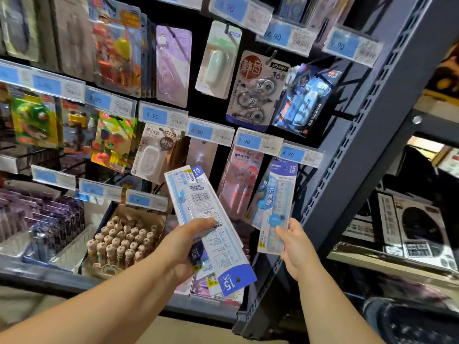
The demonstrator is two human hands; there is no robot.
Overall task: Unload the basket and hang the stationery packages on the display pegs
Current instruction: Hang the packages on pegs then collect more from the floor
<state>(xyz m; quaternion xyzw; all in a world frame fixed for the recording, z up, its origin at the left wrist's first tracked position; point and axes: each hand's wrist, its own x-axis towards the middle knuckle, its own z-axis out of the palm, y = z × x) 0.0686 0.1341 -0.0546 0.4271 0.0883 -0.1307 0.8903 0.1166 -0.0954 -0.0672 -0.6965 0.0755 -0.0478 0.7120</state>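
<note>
Setting: shop display wall [198, 28] of pegged packets under blue price tags; the far upper rows were blurred.
Ruler packets: a single packet [278, 207] stood upright at right, below the 4.90 tag [293, 154]; a fanned bunch [206, 214] lay tilted at centre, at least two, exact count unclear.
Right hand [295, 249]: pinched the single packet's lower part.
Left hand [183, 247]: clasped the bunch mid-length, thumb on top, hiding parts.
Around: metal upright [360, 145] just right; box of wooden-headed pens [124, 239] near left.
</note>
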